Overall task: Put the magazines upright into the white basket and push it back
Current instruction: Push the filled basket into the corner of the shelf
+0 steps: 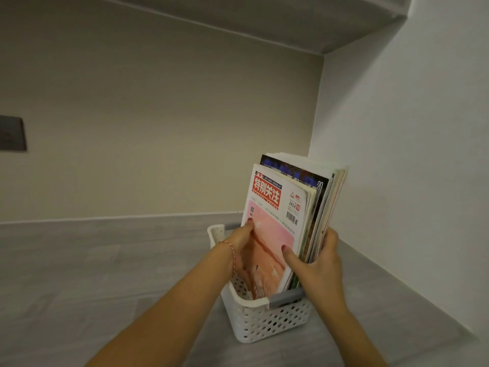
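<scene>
Both hands are on the magazines: my right hand grips the stack at its right edge, thumb laid across the pink front cover and fingers curled round the back, while my left hand grips the left edge of that same cover, thumb on the front and the other fingers hidden behind it. A red string bracelet circles the left wrist.

I see the magazines standing upright, leaning slightly, with their lower ends down inside the white basket. The front issue carries a red masthead with white characters; a dark-covered issue and several paler ones stand behind it.

The perforated basket, with a grey handle on its near rim, sits on the grey wood-grain worktop, near the right-hand corner where a beige back wall meets a white side wall. A dark wall plate shows at far left, and a grey shelf underside runs overhead.
</scene>
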